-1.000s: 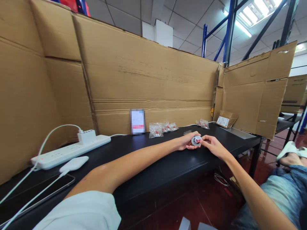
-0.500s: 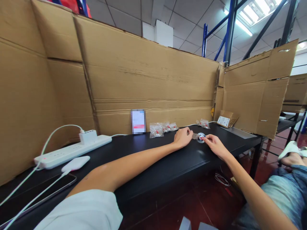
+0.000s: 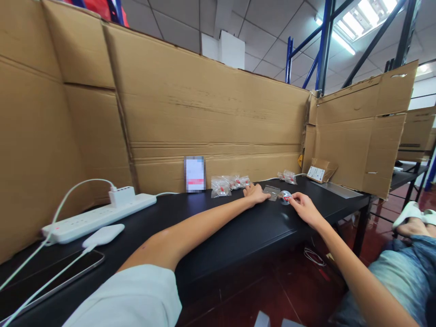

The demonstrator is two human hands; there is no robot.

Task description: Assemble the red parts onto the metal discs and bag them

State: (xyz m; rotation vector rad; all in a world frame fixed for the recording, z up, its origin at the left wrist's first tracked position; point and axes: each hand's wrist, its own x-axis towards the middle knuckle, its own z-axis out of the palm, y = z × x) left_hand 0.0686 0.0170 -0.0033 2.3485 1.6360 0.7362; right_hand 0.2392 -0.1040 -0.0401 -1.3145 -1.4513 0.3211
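Between the front and back edges of the black desk (image 3: 245,231), the right hand (image 3: 303,209) pinches a round, silvery, red-marked disc (image 3: 285,197), best held steady, while the left hand (image 3: 256,194), grip unclear, lies beside a clear plastic bag (image 3: 272,192).

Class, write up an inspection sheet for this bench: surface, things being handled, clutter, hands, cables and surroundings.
Surface: black tabletop, slightly glossy.
Things handled: round shiny piece with red marking, beside a flat clear bag.
Clutter: bagged pieces along the back; upright screen; power strip; dark-screened device; labelled brown packet.
Hands: right hand pinches the round piece's edge; left hand lies between bagged pieces and clear bag, grip unclear.
Cables: white cable loops from the charger; coiled cable on the floor.
Surroundings: cardboard panels; blue racking behind.
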